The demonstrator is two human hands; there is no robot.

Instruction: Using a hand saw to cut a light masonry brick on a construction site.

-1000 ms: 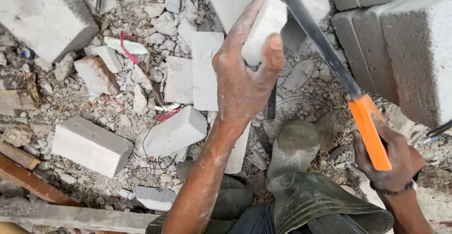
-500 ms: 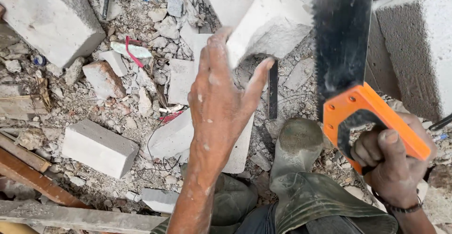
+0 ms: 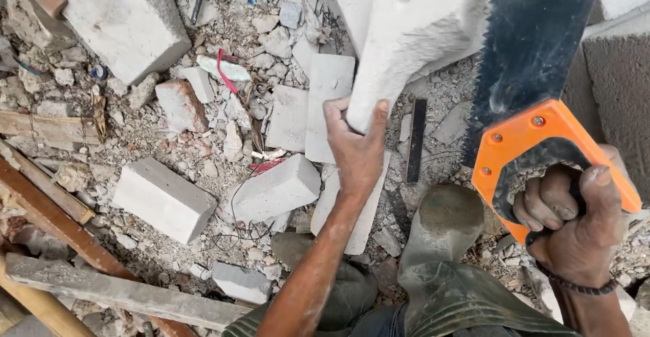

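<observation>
My left hand [image 3: 355, 151] is closed around the lower end of a pale block [image 3: 413, 32], lifted above the rubble [image 3: 223, 127]. My right hand [image 3: 575, 222] is wrapped tight around the orange handle of a saw [image 3: 535, 52], blade just beside the block. Boot [image 3: 440, 222] below, loose blocks [image 3: 162, 198] on the ground to the left

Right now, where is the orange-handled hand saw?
The orange-handled hand saw is at the right of the head view, gripped by the right hand, blade beside the pale block piece.
</observation>
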